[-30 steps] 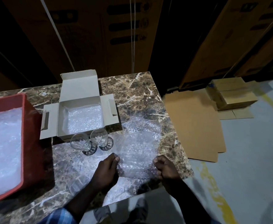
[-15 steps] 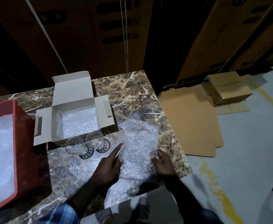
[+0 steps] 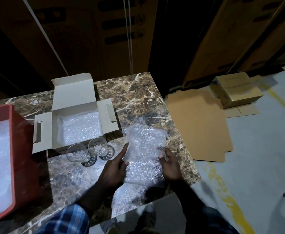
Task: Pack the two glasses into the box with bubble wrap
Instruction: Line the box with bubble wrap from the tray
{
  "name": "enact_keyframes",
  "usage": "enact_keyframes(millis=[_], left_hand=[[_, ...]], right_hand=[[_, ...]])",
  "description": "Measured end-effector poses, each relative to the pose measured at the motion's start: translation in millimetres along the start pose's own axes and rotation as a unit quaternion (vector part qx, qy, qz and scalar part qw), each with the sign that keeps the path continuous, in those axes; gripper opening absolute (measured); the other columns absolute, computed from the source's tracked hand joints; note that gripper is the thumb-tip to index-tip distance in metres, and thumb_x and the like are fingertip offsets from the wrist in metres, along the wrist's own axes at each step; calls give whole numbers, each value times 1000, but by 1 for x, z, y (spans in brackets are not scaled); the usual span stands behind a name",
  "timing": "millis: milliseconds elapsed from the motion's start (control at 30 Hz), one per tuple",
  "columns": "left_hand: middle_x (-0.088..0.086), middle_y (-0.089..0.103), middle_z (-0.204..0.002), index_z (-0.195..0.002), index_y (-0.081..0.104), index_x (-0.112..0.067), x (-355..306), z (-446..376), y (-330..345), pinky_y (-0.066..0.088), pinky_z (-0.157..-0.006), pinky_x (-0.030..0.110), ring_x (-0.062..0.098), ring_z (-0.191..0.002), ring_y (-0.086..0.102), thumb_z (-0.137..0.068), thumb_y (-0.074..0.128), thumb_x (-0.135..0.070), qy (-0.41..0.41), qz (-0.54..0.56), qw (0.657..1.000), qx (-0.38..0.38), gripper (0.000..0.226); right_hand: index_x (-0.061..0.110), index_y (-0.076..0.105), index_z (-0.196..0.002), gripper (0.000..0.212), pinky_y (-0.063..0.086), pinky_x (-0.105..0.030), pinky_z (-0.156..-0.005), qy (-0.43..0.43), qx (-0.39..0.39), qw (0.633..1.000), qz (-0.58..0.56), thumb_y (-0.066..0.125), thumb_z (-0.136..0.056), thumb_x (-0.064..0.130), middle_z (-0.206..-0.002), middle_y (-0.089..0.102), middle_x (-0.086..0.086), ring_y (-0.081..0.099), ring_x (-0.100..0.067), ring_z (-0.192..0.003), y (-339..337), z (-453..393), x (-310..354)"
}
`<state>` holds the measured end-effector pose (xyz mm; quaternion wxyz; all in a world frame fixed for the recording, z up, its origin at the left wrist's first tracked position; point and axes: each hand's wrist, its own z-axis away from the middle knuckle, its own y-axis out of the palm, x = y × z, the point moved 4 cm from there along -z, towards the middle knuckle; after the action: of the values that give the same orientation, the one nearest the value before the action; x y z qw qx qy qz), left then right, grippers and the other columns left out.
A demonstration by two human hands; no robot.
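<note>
A sheet of bubble wrap (image 3: 145, 154) is held up over the marble table between both hands. My left hand (image 3: 115, 166) grips its left edge, forefinger stretched up along it. My right hand (image 3: 169, 163) pinches its right edge. Two clear stemmed glasses stand side by side just left of my left hand, one (image 3: 76, 153) nearer the red tray and one (image 3: 98, 147) beside it. Behind them sits an open white cardboard box (image 3: 43, 132) with bubble wrap lining its bottom.
A red tray (image 3: 22, 149) full of bubble wrap sits at the table's left. The marble table (image 3: 138, 102) ends close to my right hand. On the floor to the right lie flat cardboard sheets (image 3: 199, 125) and stacked brown boxes (image 3: 236, 89).
Both hands have lifted the bubble wrap sheet off the table and drawn closer together. My left forefinger now stretches up along the sheet's edge.
</note>
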<state>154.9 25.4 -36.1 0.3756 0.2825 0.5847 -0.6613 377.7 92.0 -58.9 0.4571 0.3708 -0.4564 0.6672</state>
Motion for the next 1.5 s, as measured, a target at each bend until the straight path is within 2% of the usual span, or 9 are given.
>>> enact_keyframes(millis=[133, 267, 333, 667, 800, 900, 1100, 1333, 1500], left_hand=[[6, 59, -58, -146, 13, -66, -1, -9, 1, 51, -58, 38, 24, -55, 59, -101, 53, -18, -24, 2, 1000, -5, 77], [10, 61, -61, -145, 14, -67, -1, -14, 2, 53, -57, 41, 30, -57, 62, -100, 53, -16, -58, 17, 998, 2, 79], [9, 62, -61, -146, 13, -66, -2, -15, 3, 54, -58, 41, 29, -57, 62, -100, 53, -15, -67, 17, 998, 8, 79], [0, 65, -90, -156, 25, -33, 0, -14, 2, 52, -70, 34, 17, -80, 63, -99, 55, -28, -74, -113, 990, -31, 65], [10, 49, -129, -141, 51, -17, -19, 5, 7, 46, -87, 40, 30, -109, 54, -95, 60, -28, 60, -276, 952, -115, 47], [13, 39, -155, -145, 48, -11, -17, 16, 28, 32, -111, 44, 30, -141, 37, -97, 54, -26, 178, -308, 932, -76, 50], [12, 15, -165, -155, 31, -6, 15, 19, 48, 17, -121, 50, 24, -154, 13, -106, 28, -40, 158, -376, 913, 24, 60], [11, 10, -167, -157, 20, -4, 29, 21, 35, 14, -121, 49, 23, -154, 6, -105, 27, -56, 119, -406, 904, 57, 75], [11, 11, -166, -157, 20, -5, 17, 30, 32, 10, -122, 47, 25, -154, 6, -103, 35, -57, 169, -381, 907, 54, 77]], right_hand=[[18, 63, -126, 30, 48, -31, -94, 16, -20, 1000, 1, 54, -100, 6, -128, 65, 1, 62, -16, -113, 2, -9, -9], [19, 60, -131, 33, 40, -22, -52, 39, -25, 999, -5, 53, -101, 9, -123, 67, 2, 49, -4, -54, 1, -12, -9], [22, 60, -130, 33, 37, -23, -50, 41, -27, 999, 2, 52, -100, 9, -119, 67, 3, 46, -7, -50, 1, -14, -8], [12, 35, -145, 54, 45, -35, -86, 41, -93, 979, 178, 59, -98, 23, -131, 58, -20, 60, -37, -109, -1, -9, 16], [13, 45, -142, 52, 42, -51, -102, -161, -148, 871, 439, 59, -94, 29, -143, 46, -20, 47, -37, -127, 17, 18, 35], [14, 50, -144, 51, 30, -51, -116, -255, -62, 844, 469, 52, -95, 28, -158, 34, -17, 36, -33, -143, 42, 25, 6], [7, 46, -147, 61, 23, -43, -116, -250, 48, 823, 507, 38, -97, 41, -159, 32, -12, 37, -27, -145, 53, 23, -22], [5, 38, -151, 79, 33, -47, -117, -202, -6, 827, 524, 30, -99, 64, -160, 29, -13, 31, -29, -147, 19, 22, -31], [8, 46, -146, 82, 28, -42, -119, -342, 43, 773, 532, 43, -89, 66, -156, 38, -14, 36, -25, -144, 15, 46, -19]])
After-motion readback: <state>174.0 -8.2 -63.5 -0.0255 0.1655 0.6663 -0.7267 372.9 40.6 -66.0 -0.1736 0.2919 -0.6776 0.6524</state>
